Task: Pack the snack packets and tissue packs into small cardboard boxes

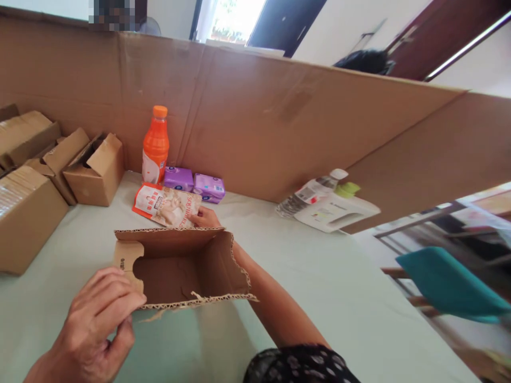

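Observation:
My left hand (101,314) is closed on the left end of an open cardboard box (183,303), its fingers over a cut-out flap. The box has torn, ragged edges, and I see no contents in the visible inside. Behind it, my right hand (206,217) pinches the right corner of a white and orange food pouch (167,206); part of that hand and wrist is hidden by the box. Just past the pouch stand an orange drink bottle (156,146) and two purple tissue packs (178,178).
Several cardboard boxes (96,170) stand at the left. A clear plastic bottle (311,194) leans beside a white jug (337,213) with a green cap at the right. A tall cardboard wall (259,122) borders the table's far side. Beyond the right edge is a teal chair (451,284).

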A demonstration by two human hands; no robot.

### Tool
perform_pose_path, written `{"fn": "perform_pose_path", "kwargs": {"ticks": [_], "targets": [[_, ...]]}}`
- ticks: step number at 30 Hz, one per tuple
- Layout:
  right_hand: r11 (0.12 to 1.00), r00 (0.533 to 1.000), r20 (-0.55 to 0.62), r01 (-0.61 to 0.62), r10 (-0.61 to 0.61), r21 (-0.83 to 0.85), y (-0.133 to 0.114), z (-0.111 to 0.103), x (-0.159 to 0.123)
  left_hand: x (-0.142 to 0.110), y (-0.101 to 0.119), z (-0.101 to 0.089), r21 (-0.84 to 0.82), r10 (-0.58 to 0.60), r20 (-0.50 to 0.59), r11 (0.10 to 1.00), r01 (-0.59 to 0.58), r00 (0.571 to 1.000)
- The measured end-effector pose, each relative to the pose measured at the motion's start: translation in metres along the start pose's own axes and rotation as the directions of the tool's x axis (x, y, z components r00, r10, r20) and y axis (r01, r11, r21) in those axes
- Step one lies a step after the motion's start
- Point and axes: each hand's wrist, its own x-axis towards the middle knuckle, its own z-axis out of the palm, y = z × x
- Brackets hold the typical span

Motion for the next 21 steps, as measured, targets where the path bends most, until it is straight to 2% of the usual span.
{"fn": "perform_pose_path", "kwargs": {"ticks": [4, 6, 8, 9, 12, 16, 19, 21], "targets": [[0.978, 0.997, -0.020, -0.080, 0.077, -0.195, 0.023, -0.067, -0.077, -0.003, -0.005, -0.007, -0.012, 0.001, 0.027, 1.000, -0.001, 1.000], [0.939, 0.990, -0.082, -0.135, 0.114, -0.315, 0.026, -0.102, -0.111, -0.006, -0.010, -0.010, -0.024, 0.001, 0.039, 1.000, 0.000, 0.999], [0.888, 0.980, -0.166, -0.173, 0.111, -0.426, 0.023, -0.126, -0.128, -0.009, -0.015, -0.012, -0.038, 0.006, 0.052, 0.999, -0.004, 0.999], [0.861, 0.977, -0.189, -0.178, 0.097, -0.477, 0.019, -0.132, -0.128, -0.009, -0.016, -0.013, -0.040, 0.007, 0.056, 0.999, -0.004, 0.998], [0.802, 0.988, -0.134, -0.136, 0.071, -0.581, 0.007, -0.124, -0.097, -0.006, -0.014, -0.014, 0.014, 0.007, 0.060, 1.000, -0.007, 0.998], [0.796, 0.988, 0.041, -0.094, 0.147, -0.599, -0.008, -0.082, -0.046, -0.005, 0.000, -0.014, 0.185, 0.003, 0.028, 0.983, -0.008, 1.000], [0.823, 0.965, 0.173, -0.066, 0.197, -0.564, -0.012, -0.062, -0.045, -0.010, 0.007, -0.014, 0.254, -0.005, 0.024, 0.967, -0.001, 1.000], [0.846, 0.957, 0.214, -0.056, 0.197, -0.530, -0.013, -0.064, -0.059, -0.014, 0.007, -0.015, 0.243, -0.013, 0.025, 0.970, 0.006, 1.000]]}}
